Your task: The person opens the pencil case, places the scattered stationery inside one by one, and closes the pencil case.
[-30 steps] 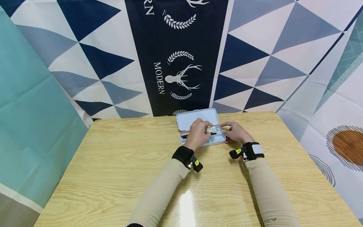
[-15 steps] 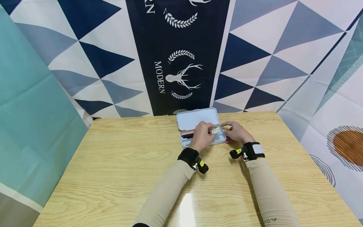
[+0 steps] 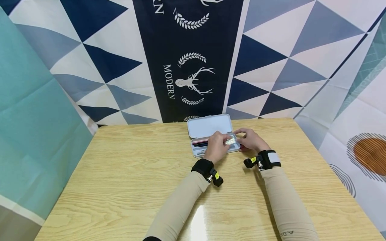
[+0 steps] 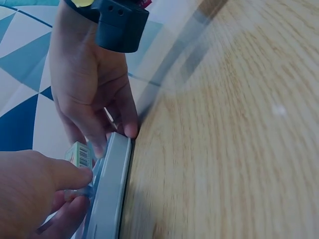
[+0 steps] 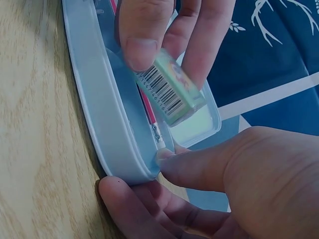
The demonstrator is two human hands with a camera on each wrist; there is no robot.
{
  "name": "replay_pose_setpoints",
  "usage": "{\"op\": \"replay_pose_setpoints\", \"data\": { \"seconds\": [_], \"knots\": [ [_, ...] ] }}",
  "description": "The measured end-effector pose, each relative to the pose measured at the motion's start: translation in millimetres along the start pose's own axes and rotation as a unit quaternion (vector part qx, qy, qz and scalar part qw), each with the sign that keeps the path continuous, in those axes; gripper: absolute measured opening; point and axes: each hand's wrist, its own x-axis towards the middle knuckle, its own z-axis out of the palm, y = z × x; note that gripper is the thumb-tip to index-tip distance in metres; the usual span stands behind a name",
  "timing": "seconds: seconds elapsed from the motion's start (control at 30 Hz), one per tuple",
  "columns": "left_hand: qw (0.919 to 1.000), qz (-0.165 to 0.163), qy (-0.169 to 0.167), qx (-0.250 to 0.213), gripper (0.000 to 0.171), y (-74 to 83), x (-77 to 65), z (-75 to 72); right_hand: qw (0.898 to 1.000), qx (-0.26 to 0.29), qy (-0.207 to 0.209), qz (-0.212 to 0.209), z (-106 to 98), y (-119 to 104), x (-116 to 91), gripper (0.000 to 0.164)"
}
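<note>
A light blue pencil case lies open at the back of the table, its lid tipped back toward the wall. Between thumb and fingers my left hand pinches a small pale green eraser with a barcode on its side. The eraser is held tilted above the right part of the tray. At the case's right end, my right hand grips the corner, with the thumb on the inner side and the fingers outside. A pencil with a pink-red barrel lies inside, its end near that thumb.
Several dark pens or pencils lie in the left part of the tray. The wooden table ends just behind the case, against a patterned wall cloth.
My left hand has moved right along the case with the eraser, uncovering more of the pens at the left. My right hand has stayed on the case's right end.
</note>
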Motion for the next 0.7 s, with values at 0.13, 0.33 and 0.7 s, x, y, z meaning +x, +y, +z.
{"op": "replay_pose_setpoints", "data": {
  "seconds": [0.13, 0.33, 0.7],
  "knots": [
    [1.0000, 0.003, 0.000, 0.006, 0.029, 1.9, -0.3, 1.1, 1.000, -0.004, 0.002, -0.002, 0.6, 0.1, 0.7, 0.050],
    [0.9995, 0.015, -0.019, 0.019, 0.029, 1.1, -0.9, 3.3, 1.000, -0.009, 0.000, 0.002, 0.5, 0.0, 1.8, 0.051],
    [0.9939, 0.051, -0.036, 0.091, 0.017, -3.0, -1.2, 6.2, 1.000, -0.017, 0.004, 0.004, -0.1, -2.1, 0.2, 0.050]
  ]
}}
